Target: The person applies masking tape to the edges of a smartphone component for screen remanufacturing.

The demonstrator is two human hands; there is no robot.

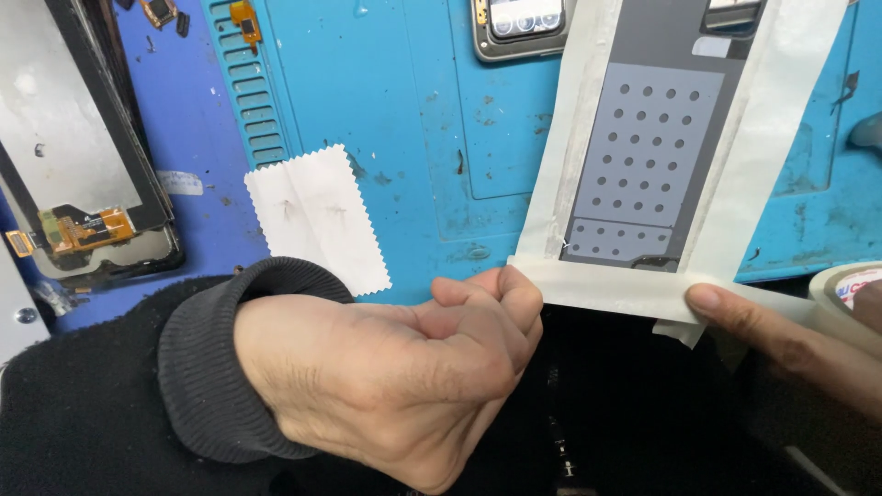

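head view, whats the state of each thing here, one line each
left hand: pinching the near-left corner of the taped panel
right hand: fingertip pressing tape onto the panel's near edge
grey perforated panel: edged with pale tape, held tilted above the mat
tape roll: at the right hand, strip partly unrolled
white wipe packet: lying flat, looks unopened
phone screen assembly: face down, orange flex cable exposed
blue work mat: scuffed and stained

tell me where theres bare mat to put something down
Bare blue mat lies between the white zigzag-edged packet and the taped grey panel. Crowded: the left edge, with a dismantled screen, and the near edge, under both hands.
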